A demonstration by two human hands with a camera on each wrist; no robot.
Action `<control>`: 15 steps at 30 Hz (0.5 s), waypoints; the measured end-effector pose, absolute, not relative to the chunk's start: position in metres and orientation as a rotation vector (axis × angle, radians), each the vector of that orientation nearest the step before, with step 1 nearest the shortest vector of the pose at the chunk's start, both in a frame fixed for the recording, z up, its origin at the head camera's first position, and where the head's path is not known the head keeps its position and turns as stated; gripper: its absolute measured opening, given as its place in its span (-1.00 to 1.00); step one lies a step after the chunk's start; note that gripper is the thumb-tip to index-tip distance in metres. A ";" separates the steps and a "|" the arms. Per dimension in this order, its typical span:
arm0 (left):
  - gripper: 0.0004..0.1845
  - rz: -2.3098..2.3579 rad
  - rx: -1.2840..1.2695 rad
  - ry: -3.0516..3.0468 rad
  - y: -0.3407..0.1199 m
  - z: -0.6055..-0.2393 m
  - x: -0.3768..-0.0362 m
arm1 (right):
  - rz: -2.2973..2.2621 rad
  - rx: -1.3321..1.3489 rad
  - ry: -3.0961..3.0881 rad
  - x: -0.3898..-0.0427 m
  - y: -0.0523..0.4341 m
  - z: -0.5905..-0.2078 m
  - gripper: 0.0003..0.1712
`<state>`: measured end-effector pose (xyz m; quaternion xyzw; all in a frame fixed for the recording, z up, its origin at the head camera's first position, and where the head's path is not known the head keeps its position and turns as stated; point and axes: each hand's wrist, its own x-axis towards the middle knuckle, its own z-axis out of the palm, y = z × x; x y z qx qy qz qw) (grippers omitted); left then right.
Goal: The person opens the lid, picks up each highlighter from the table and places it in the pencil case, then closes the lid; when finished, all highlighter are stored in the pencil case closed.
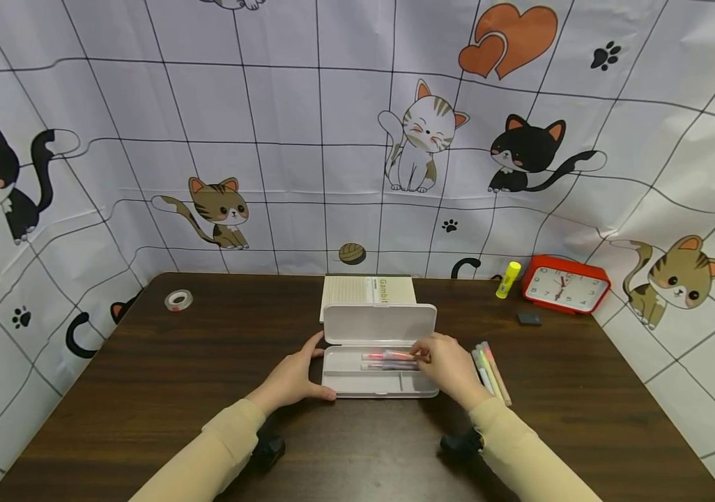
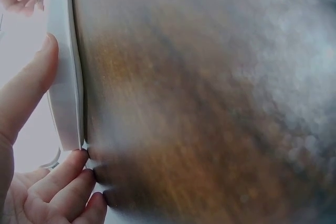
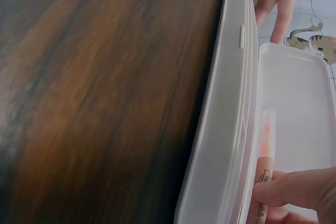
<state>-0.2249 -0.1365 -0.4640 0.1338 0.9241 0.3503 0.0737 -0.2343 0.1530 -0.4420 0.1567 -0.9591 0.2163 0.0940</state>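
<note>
An open white pencil case (image 1: 360,383) lies on the table, its lid (image 1: 379,324) tipped back. My left hand (image 1: 295,376) holds the left end of the case, thumb at the front corner and fingers by the far side. In the left wrist view, the thumb (image 2: 37,77) touches the front wall. My right hand (image 1: 448,362) pinches a peach marker (image 3: 265,174) with a clear, pink-tinted cap, over the back compartment. A purple-tinted marker (image 1: 389,366) lies beside it in the case. The front compartment has a small divider near its right side.
Several markers (image 1: 492,373) lie right of the case. A Gambit notebook (image 1: 348,289) is behind the lid. Further off are a roll of tape (image 1: 178,300), a yellow glue stick (image 1: 508,280), a dark eraser-like block (image 1: 529,319) and a red clock (image 1: 566,284). A patterned curtain hangs behind the table.
</note>
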 end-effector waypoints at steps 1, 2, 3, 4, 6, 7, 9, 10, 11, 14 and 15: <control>0.27 1.055 0.400 2.774 -0.137 -0.464 -0.225 | 0.639 0.480 -2.843 -0.235 0.151 -0.442 -0.80; 0.26 1.056 0.400 2.775 -0.137 -0.464 -0.225 | 0.631 0.493 -2.841 -0.235 0.149 -0.442 -0.80; 0.26 1.058 0.400 2.776 -0.137 -0.464 -0.225 | 0.619 0.505 -2.841 -0.236 0.147 -0.442 -0.80; 0.26 1.059 0.401 2.776 -0.137 -0.464 -0.225 | 0.610 0.516 -2.842 -0.236 0.145 -0.442 -0.80; 0.26 1.057 0.403 2.778 -0.137 -0.463 -0.225 | 0.602 0.532 -2.846 -0.237 0.141 -0.443 -0.80; 0.27 1.056 0.405 2.778 -0.136 -0.463 -0.225 | 0.597 0.538 -2.847 -0.237 0.139 -0.443 -0.81; 0.27 1.055 0.407 2.779 -0.136 -0.463 -0.225 | 0.600 0.544 -2.845 -0.237 0.135 -0.442 -0.81; 0.27 1.053 0.406 2.780 -0.136 -0.463 -0.225 | 0.605 0.551 -2.840 -0.237 0.133 -0.442 -0.81; 0.27 1.052 0.406 2.780 -0.136 -0.463 -0.225 | 0.610 0.560 -2.834 -0.238 0.131 -0.442 -0.81; 0.27 1.053 0.402 2.782 -0.137 -0.464 -0.224 | 0.613 0.572 -2.825 -0.238 0.126 -0.442 -0.82; 0.27 1.053 0.401 2.782 -0.137 -0.464 -0.224 | 0.613 0.577 -2.823 -0.238 0.125 -0.442 -0.82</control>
